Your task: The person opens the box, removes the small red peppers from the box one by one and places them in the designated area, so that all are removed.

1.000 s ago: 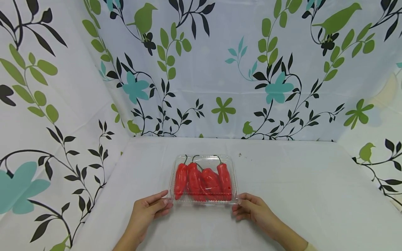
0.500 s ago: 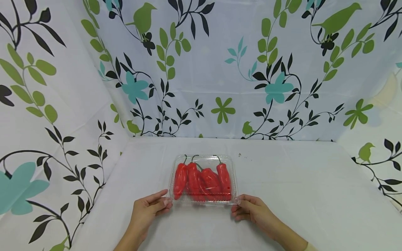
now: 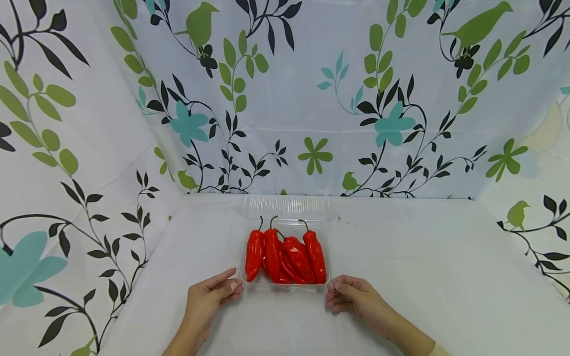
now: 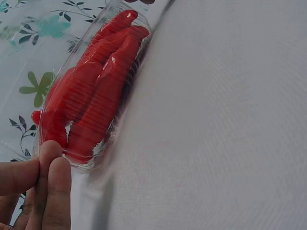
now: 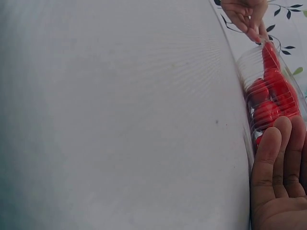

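A clear plastic clamshell box [image 3: 297, 288] full of glossy red chili peppers [image 3: 270, 257] rests on the white table. Its clear lid [image 3: 289, 205] is folded back behind it, and several green stems stick up past the rear rim. At the near left corner is my left hand [image 3: 213, 294], fingertips close against the box; the left wrist view has the thumb meeting the fingers at the corner [image 4: 84, 165]. My right hand [image 3: 358, 296] is beside the near right corner. In the right wrist view its fingers [image 5: 268, 148] extend fairly straight along the box.
White cloth covers the table [image 3: 423, 262]. Patterned curtains with leaves, flowers and birds hang behind [image 3: 285, 99] and at both sides. A few small specks [image 3: 340, 220] lie on the cloth right of the lid.
The lid, closed over the peppers before, has swung up and back, leaving the peppers uncovered. Both hands have stayed almost in place at the box's front corners.
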Tool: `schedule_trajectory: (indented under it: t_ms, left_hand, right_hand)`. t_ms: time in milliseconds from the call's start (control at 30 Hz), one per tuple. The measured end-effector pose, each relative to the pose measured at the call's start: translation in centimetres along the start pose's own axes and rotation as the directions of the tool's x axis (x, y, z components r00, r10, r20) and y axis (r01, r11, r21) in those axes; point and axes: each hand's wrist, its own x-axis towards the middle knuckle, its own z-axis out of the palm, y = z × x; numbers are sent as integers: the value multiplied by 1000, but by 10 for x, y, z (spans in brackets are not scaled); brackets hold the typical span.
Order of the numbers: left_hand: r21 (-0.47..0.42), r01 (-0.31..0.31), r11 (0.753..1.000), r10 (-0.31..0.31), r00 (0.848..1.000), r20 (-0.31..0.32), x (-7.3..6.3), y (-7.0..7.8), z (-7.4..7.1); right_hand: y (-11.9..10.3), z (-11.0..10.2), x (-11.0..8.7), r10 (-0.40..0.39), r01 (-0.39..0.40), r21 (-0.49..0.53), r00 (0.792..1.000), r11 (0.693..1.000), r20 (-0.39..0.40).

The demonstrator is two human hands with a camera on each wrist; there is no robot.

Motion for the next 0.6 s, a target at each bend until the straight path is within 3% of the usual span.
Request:
schedule_trajectory:
  t_ms: [600]
  left_hand:
    - [21,17,1000,-17,1000,3,-1,3,-2]
  right_hand:
    - [1,1,1,11,-12,-16,999,1000,-31]
